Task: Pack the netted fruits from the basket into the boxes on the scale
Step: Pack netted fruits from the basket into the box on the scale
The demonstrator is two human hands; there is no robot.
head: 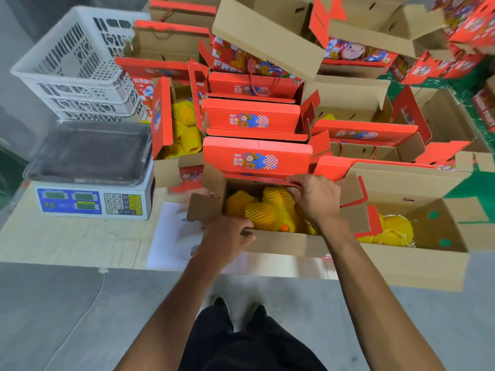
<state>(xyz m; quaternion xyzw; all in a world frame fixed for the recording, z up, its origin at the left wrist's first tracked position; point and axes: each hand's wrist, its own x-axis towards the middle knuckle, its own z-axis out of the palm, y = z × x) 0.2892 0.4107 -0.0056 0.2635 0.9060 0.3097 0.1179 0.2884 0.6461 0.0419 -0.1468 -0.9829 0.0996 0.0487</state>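
Single view, head-worn wide-angle camera. Looks forward and steeply down from standing height over near edge of wooden table (80,242). Both forearms enter from bottom edge; person's dark clothing and floor fill lower third. Scale (91,170) sits left of centre, stacked boxes (257,119) run toward top. Edges bow from lens distortion. No second view.

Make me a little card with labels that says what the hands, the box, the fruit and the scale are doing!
left hand: grips the near wall of the open box
right hand: holds the box's red flap at the far side
netted fruits: yellow, in foam nets, lying inside the open box
scale: to the left, tray bare, no box on it
white basket: behind the scale
other boxes: red ones stacked behind, some with fruit
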